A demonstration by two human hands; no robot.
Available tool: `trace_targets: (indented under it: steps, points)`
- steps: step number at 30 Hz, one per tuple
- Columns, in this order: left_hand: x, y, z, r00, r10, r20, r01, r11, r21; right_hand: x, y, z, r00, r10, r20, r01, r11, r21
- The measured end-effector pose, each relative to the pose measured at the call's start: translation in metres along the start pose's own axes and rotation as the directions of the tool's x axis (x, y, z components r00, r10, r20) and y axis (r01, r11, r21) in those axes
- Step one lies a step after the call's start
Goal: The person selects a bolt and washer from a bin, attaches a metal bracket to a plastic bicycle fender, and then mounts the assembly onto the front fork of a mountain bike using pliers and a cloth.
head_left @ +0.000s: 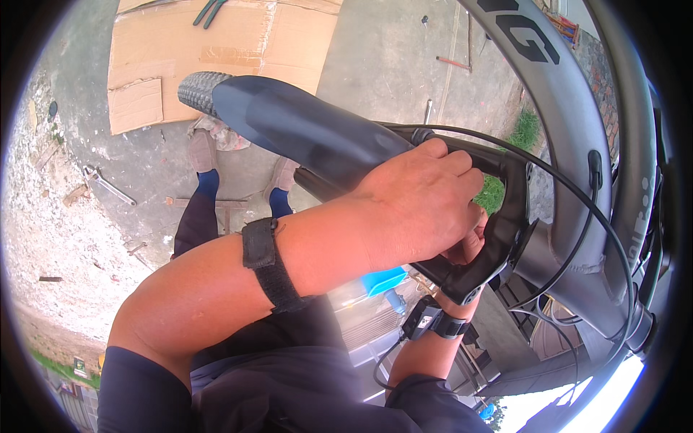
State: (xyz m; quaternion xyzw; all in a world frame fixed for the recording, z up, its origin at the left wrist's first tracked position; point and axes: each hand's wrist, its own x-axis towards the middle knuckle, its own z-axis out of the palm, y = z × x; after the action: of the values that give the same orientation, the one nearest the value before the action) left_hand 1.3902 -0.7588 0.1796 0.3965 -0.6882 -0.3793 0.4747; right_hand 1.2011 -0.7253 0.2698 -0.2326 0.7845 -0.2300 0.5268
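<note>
A bicycle's black front fork [514, 209] lies in front of me, with a black mudguard [310, 130] running back to the knobby tyre [201, 90]. Over the fork, my left hand [426, 198] is closed, its fingers curled down into the gap between the fork legs. My right hand [469, 245] reaches up from beneath, mostly hidden behind the fork and my left hand. Its visible fingers are bent close to the left fingertips. Whatever either hand pinches is out of sight. A black cable [556, 173] loops past the fork to the grey frame [570, 123].
Cardboard [216, 50] covers the floor at the far left, with green-handled pliers [209, 13] on it. A wrench [110, 186] lies at left on the ground. Below my left forearm shows a blue container [384, 281]. A red-handled tool [453, 63] rests at the far side.
</note>
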Motion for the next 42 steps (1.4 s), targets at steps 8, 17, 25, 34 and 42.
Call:
trace_targets:
  steps: [8, 17, 25, 34, 42]
  points:
    - [0.000, 0.000, 0.001, 1.000, 0.002, -0.026, -0.002, 1.000, -0.019, -0.007, -0.016, 0.011, 0.997, -0.060, 0.054, 0.066, 0.989, -0.132]
    - [0.001, -0.001, 0.001, 1.000, 0.002, 0.002, -0.002, 1.000, -0.016, 0.002, -0.005, 0.005, 0.993, -0.084, 0.078, 0.085, 0.996, -0.014]
    - [-0.001, -0.002, 0.001, 1.000, 0.004, -0.006, -0.004, 1.000, -0.004, -0.004, -0.007, 0.011, 0.993, -0.117, 0.032, 0.120, 0.986, -0.112]
    - [-0.001, -0.002, 0.001, 1.000, 0.003, -0.006, -0.003, 1.000, -0.002, -0.005, -0.006, 0.011, 0.991, -0.120, 0.057, 0.122, 0.991, -0.047]
    - [0.000, 0.000, 0.003, 0.998, -0.004, -0.064, 0.002, 1.000, -0.025, 0.003, -0.008, 0.010, 0.987, -0.137, 0.083, 0.146, 0.984, -0.103]
